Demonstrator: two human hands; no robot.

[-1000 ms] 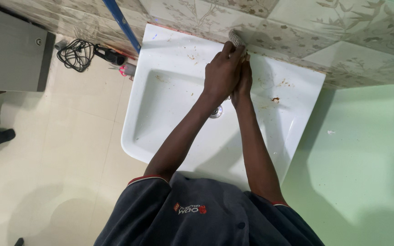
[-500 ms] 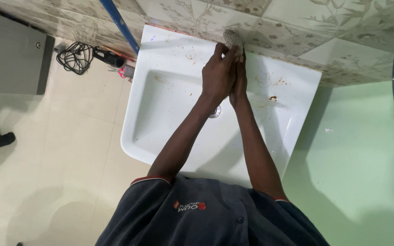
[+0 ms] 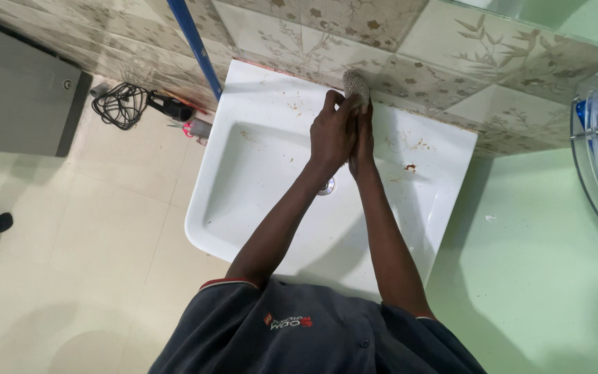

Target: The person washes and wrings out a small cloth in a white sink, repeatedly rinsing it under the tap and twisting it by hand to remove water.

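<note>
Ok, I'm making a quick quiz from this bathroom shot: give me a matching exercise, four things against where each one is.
Things:
1. grey scrubbing pad
2. drain
3. black cable
4. blue pole

Places:
A. coiled on the floor left of the sink
B. leaning against the tiled wall
C. at the sink's back edge, at the fingertips of the left hand and right hand
D. at the bottom of the basin

Pairs: 1-C, 2-D, 3-A, 4-B
</note>
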